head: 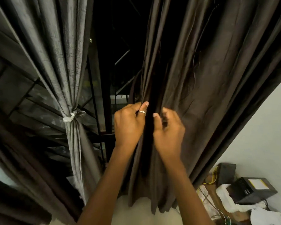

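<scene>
Brown curtain [201,78] hangs right of the window, where the left hand [128,124] and right hand [169,132], close together but not touching, each pinch its inner pleats with curled fingers. Gathering seems about half done: most of the cloth hangs loose with no tie on it, whereas the grey curtain [62,62] farther left is already cinched by a white tie [68,117]. No writing is legible; the label on the black box [253,190] is too small to read.
</scene>
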{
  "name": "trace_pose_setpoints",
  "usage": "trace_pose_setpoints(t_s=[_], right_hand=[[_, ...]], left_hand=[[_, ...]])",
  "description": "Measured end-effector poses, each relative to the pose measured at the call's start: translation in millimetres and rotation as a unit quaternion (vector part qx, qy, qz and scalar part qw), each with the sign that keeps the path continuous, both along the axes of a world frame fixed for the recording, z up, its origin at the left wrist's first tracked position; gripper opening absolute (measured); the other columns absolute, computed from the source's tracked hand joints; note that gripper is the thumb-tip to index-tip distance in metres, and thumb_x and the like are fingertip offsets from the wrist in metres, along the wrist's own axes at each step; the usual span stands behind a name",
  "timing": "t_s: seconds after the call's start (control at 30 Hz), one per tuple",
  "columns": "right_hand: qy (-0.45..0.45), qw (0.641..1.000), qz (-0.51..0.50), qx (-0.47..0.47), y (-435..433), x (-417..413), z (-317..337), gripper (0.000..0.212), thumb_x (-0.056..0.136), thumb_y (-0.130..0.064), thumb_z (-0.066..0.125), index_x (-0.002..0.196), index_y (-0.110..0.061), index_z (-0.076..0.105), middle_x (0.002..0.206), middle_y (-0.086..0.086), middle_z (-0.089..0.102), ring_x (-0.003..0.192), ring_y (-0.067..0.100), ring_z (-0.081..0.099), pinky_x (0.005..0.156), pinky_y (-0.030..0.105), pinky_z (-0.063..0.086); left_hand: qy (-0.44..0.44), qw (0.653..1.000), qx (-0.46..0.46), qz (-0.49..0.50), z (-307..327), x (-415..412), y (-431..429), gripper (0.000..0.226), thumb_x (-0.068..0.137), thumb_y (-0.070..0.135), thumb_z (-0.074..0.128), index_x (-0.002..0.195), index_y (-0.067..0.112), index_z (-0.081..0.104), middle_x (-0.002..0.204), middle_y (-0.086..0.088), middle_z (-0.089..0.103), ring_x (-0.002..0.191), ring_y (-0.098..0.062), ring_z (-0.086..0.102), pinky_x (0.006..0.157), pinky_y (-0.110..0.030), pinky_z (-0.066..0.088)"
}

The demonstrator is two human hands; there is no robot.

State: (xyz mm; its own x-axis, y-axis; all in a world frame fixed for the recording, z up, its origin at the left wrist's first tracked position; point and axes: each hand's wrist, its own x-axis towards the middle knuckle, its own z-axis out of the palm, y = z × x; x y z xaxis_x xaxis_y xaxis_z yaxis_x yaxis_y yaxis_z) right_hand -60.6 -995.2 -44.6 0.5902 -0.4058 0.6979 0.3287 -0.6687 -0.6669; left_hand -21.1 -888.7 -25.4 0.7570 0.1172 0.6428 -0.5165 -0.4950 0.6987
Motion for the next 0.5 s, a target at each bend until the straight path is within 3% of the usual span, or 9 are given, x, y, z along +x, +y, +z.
trace_pose_setpoints(t_s=[0.1, 0.2, 0.33, 0.5], right_hand=[[-0.001, 0.999, 0.033, 0.025, 19.9, 4.5, -1.8, 0.011, 0.095, -0.003, 0.065, 0.104, -0.008, 0.07, 0.092, -0.006, 0.059, 0.079, -0.009, 0.057, 0.067, 0.002, 0.039], [-0.012, 0.998, 0.04, 0.039, 27.6, 8.8, -5.7, 0.011, 0.098, -0.005, 0.062, 0.106, -0.009, 0.069, 0.094, -0.009, 0.058, 0.08, -0.006, 0.058, 0.068, 0.006, 0.044], [-0.024, 0.999, 0.025, 0.026, 28.2, 15.2, -8.6, 0.014, 0.099, -0.006, 0.061, 0.109, -0.01, 0.07, 0.097, -0.009, 0.059, 0.081, -0.005, 0.058, 0.071, 0.008, 0.045], [-0.038, 0.999, 0.02, 0.017, 28.2, 18.4, -11.9, 0.018, 0.1, -0.007, 0.061, 0.114, -0.008, 0.073, 0.096, -0.002, 0.063, 0.08, 0.005, 0.061, 0.067, 0.016, 0.05]], left_hand=[[0.006, 0.999, -0.031, -0.02, 0.0, -2.7, -7.3, 0.026, 0.099, 0.032, 0.061, 0.092, 0.014, 0.079, 0.071, 0.001, 0.071, 0.062, -0.007, 0.064, 0.057, -0.026, 0.052], [0.031, 0.998, -0.056, -0.026, 0.9, -2.8, -4.2, 0.026, 0.1, 0.033, 0.06, 0.094, 0.017, 0.079, 0.064, 0.004, 0.067, 0.055, -0.007, 0.061, 0.049, -0.016, 0.043], [0.032, 0.998, -0.05, -0.037, 0.8, -3.0, -0.6, 0.029, 0.101, 0.036, 0.059, 0.09, 0.018, 0.078, 0.068, 0.005, 0.067, 0.061, -0.009, 0.065, 0.054, -0.025, 0.051], [0.011, 1.0, -0.013, -0.025, 1.7, -4.7, 0.0, 0.035, 0.102, 0.037, 0.056, 0.08, 0.018, 0.075, 0.064, 0.008, 0.059, 0.058, -0.007, 0.059, 0.051, -0.018, 0.044]])
